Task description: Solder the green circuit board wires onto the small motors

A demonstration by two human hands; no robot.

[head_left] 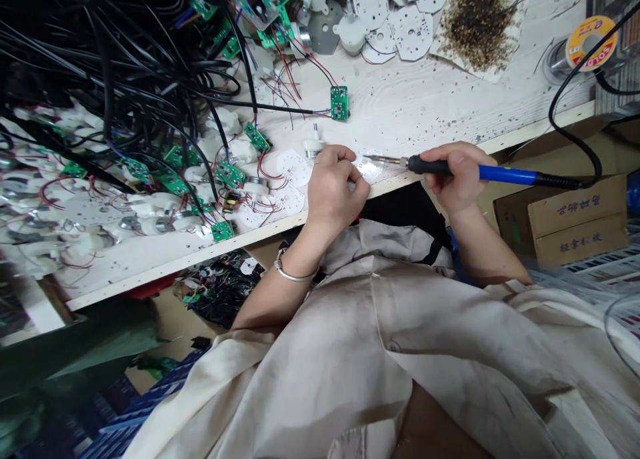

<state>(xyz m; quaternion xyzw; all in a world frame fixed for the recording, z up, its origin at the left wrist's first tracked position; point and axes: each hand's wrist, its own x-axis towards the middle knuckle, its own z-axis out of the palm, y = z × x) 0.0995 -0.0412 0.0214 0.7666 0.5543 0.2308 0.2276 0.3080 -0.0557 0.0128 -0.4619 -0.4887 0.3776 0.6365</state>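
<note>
My right hand (457,175) grips a soldering iron (507,175) with a blue and black handle. Its metal tip points left and meets or hovers just over a round white LED board (369,168) at the table's front edge. Beside that board, my left hand (336,187) is closed with its fingers curled, and what they pinch is hidden. A small white motor (313,145) stands just behind the left hand. More white LED boards (294,168) lie to its left. A green circuit board (339,103) on a black cable rests farther back.
Black cables (150,65) and wired motors crowd the table's left side. White boards (411,32) are stacked at the back. A dark-crusted pad (475,25) and a solder spool (591,42) sit at the right. Cardboard boxes (577,219) stand below the right edge.
</note>
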